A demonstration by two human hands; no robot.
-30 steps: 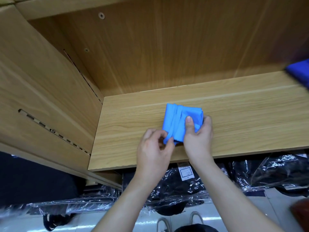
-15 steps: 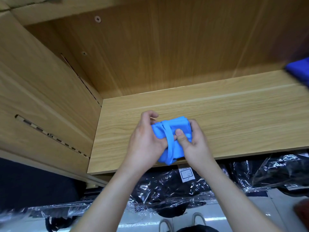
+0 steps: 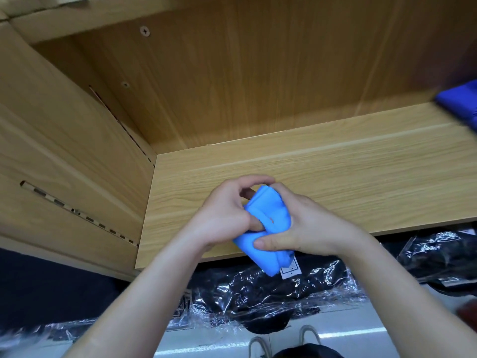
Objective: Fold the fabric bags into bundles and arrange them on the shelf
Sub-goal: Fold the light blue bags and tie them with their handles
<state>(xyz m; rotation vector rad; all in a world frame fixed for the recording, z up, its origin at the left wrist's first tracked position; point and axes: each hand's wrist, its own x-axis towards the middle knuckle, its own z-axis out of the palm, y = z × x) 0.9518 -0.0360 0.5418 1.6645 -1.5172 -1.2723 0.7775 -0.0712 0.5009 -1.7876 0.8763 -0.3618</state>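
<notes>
Both hands are on the light blue fabric bag (image 3: 272,206), which is bunched into a compact bundle right at the front edge of the wooden shelf (image 3: 361,182). The left hand (image 3: 224,215) is curled round the bundle's left side: its index finger arches over the top and another fingertip digs into a fold in the middle of the cloth. The right hand (image 3: 309,228) grasps the other side, with its thumb laid flat across the lower part of the bundle and its fingers wrapped behind, out of sight. So each hand is clenched on the bag, squeezing it between them.

The bundle's lower end pokes out past the shelf's front lip and hangs in front of the black plastic-wrapped packages (image 3: 271,293) stored underneath. A white label (image 3: 290,268) on one of those packs peeks out just beside the blue cloth. Whether the bundle rests on the board or is held just above it, I can't tell.

Far off to the right, well apart from the hands, a darker blue piece of fabric (image 3: 459,102) sits on the same shelf, blurred at the frame edge. On the left, the cabinet's side panel (image 3: 64,151) carries a slotted rail. Down at the bottom, the toes of light shoes (image 3: 258,343) show on a pale floor.
</notes>
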